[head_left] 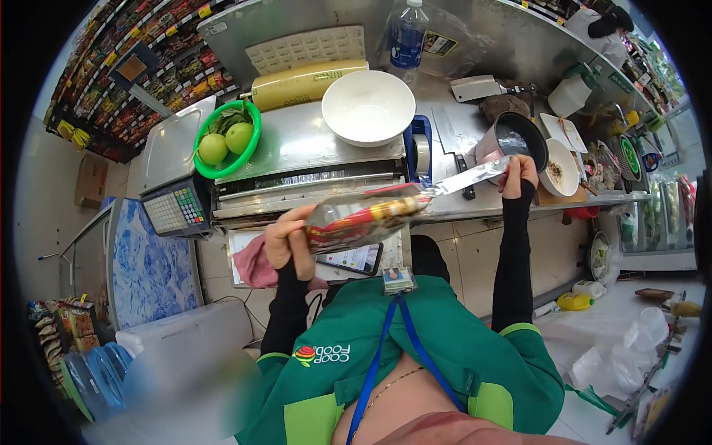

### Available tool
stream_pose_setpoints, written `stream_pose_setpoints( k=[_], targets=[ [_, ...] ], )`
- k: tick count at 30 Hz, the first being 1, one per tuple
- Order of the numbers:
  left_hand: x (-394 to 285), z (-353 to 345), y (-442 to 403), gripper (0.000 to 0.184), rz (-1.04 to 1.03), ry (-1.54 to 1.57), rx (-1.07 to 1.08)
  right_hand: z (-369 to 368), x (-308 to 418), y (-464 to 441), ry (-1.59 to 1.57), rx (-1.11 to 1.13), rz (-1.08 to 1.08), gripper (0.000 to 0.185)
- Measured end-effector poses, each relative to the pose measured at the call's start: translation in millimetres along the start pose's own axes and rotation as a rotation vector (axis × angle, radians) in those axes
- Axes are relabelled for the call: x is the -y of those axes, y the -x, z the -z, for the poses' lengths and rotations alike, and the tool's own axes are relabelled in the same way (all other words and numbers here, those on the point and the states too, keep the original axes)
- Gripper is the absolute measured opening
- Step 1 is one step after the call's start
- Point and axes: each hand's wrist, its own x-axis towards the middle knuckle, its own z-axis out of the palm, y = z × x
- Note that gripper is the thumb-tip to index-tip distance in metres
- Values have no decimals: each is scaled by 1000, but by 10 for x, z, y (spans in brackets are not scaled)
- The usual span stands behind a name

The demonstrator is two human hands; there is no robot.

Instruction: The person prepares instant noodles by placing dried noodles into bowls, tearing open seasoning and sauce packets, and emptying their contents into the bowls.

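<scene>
My left hand [288, 239] is closed on one end of a shiny red and gold food packet [363, 220], which it holds up in front of the counter. From the packet's other end a silvery strip [471, 178] reaches out to the right. My right hand [519, 175] pinches the far end of that strip. Whether the strip is still joined to the packet I cannot tell. Behind the packet is a cling-film wrapping station [297, 174] with a white bowl [368, 107] on top. A dark-rimmed pot [535, 141] stands just behind my right hand.
Left of the wrapper, a green basket [254, 141] holds green fruit beside a weighing scale [176, 209]. A cleaver [478, 87], a knife [466, 178], a water bottle [409, 41] and a second bowl [561, 167] stand or lie on the counter. Below the packet lies a phone [356, 257] beside a pink cloth [256, 263].
</scene>
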Motion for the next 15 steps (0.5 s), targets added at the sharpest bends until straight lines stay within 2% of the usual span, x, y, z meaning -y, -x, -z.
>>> stream_pose_setpoints(
  k=[4,5,7,9,11,13,15],
  targets=[
    [62,188,-12,14,-13,-85,-12,-108,-31,100,-88,-30,34,15],
    [75,197,-14,14,-14,-83,-44,-127,47,145,-59,-49,-28,15],
    [46,201,-53,15,-19,-78,-53,-78,-50,111,132,94,97,14],
    [-9,187,-97,11,-7,-86,19,11,-34,172,700,387,473,10],
    [-41,143,-135,10,-32,-115,166,-26,273,274,894,435,668,13],
    [-148,3,-174,8,11,-28,294,-139,715,292,549,615,660,13],
    [-205,-170,-223,7,21,59,410,-283,1077,420,165,922,687,20]
  ],
)
